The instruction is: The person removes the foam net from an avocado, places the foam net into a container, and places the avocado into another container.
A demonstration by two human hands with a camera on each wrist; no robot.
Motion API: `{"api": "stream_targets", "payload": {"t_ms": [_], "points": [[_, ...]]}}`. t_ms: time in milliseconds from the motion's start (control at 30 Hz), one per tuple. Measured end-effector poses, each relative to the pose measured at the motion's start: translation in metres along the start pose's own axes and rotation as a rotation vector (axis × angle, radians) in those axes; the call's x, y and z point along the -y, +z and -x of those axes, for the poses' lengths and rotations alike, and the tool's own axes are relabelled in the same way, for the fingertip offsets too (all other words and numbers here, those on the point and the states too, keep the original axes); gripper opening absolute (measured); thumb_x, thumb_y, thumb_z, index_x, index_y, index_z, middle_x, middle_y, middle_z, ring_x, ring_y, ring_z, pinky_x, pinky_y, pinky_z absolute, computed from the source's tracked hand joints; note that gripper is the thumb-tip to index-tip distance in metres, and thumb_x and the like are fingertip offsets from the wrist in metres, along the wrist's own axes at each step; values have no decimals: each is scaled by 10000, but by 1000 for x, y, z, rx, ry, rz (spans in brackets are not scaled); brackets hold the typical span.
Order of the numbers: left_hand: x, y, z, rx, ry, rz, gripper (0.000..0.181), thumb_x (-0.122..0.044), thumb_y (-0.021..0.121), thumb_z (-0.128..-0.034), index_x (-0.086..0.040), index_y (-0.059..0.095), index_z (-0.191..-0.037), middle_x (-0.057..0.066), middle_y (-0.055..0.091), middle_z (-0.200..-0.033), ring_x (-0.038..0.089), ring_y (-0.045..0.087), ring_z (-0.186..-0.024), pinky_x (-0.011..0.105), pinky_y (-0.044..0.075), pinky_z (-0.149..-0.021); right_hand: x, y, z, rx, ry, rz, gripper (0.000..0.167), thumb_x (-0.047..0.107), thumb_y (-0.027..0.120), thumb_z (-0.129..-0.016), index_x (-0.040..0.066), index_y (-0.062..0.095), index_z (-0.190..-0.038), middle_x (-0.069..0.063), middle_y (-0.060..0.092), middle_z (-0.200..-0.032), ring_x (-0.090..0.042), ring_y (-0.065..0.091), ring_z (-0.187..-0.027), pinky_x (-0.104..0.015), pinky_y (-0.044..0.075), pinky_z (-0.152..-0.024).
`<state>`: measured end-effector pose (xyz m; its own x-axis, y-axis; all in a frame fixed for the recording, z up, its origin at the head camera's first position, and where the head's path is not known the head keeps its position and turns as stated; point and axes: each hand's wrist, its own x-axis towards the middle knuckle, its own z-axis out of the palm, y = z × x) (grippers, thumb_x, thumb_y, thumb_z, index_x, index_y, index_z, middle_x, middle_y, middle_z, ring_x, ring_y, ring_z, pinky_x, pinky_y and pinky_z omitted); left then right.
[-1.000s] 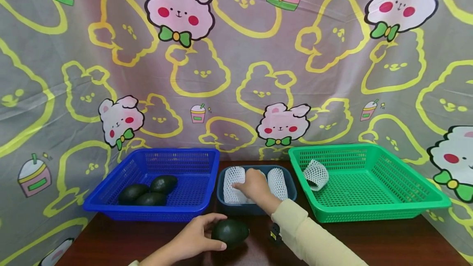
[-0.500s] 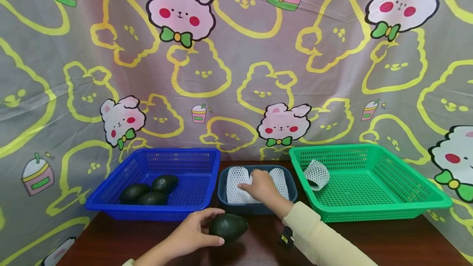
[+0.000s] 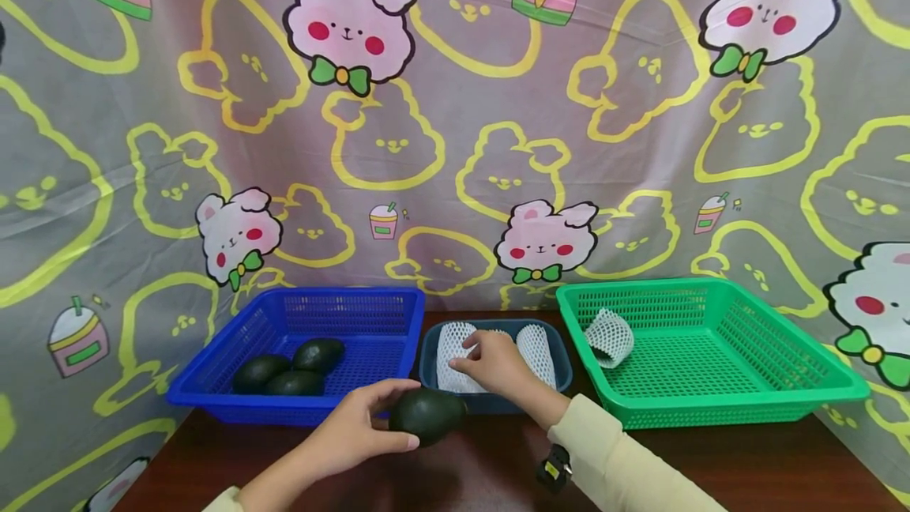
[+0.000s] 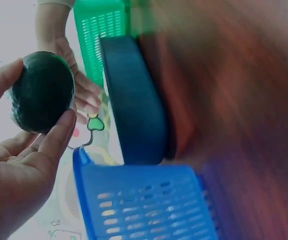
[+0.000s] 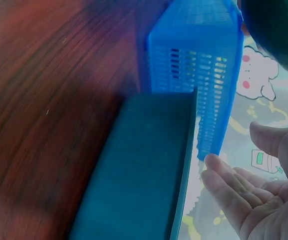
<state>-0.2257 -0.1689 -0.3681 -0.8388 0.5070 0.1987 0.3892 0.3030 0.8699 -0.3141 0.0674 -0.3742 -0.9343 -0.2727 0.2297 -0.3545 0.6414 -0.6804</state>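
Note:
My left hand [image 3: 355,425] grips a dark green avocado [image 3: 428,416] between thumb and fingers, above the table in front of the bins. The same avocado [image 4: 43,92] shows large in the left wrist view. Over the dark blue-grey tub [image 3: 565,374], my right hand [image 3: 494,362] hovers with its thumb and fingers apart. White foam net sleeves [image 3: 455,350] lie in that tub, partly hidden behind the hand. In the right wrist view the right hand [image 5: 268,192] holds nothing, its fingers loosely bent beside the tub's rim.
At left, a blue basket [image 3: 370,397] holds several avocados [image 3: 317,355]. A green basket [image 3: 732,401] at right has one foam net sleeve [image 3: 609,336] in it. A printed curtain [image 3: 455,141] hangs behind. The tabletop [image 3: 490,464] is dark brown wood.
My left hand has lifted the avocado upward and slightly left. My right hand has shifted a little within the tub area, and its fingers now stand above the sleeves.

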Motion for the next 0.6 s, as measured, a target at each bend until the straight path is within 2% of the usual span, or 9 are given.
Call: {"api": "stream_targets", "payload": {"t_ms": [133,333,467,600], "points": [[-3,-8,-1,-29,16,-14,601,-179,788,-821,14,528,-1327,136,617,-1213,260,599,-1103,284,527,-821,3,5,2,32,10,-147,330,271,766,-847,-3,679,-1008,-40,674,-798,-188,650,-688,-308,548,-578],[-5,-22,-1,-98,10,-27,605,-170,794,-812,28,528,-1318,161,611,-1219,317,582,-1131,291,519,-841,13,16,4,115,73,-428,257,150,731,-878,-59,664,-1012,-84,679,-801,-277,698,-730,-351,577,-631],[-3,-31,-2,-145,-9,-40,604,-174,792,-817,31,526,-1318,180,603,-1232,332,577,-1150,308,519,-862,22,25,5,155,123,-545,195,89,693,-895,-73,657,-996,-116,683,-788,-302,702,-751,-357,577,-649],[1,-39,-4,-211,-37,-65,611,-183,800,-808,30,530,-1312,204,585,-1261,359,563,-1170,338,522,-868,30,36,7,203,143,-632,184,74,675,-906,-96,650,-972,-203,691,-823,-330,701,-780,-414,573,-681]]}}
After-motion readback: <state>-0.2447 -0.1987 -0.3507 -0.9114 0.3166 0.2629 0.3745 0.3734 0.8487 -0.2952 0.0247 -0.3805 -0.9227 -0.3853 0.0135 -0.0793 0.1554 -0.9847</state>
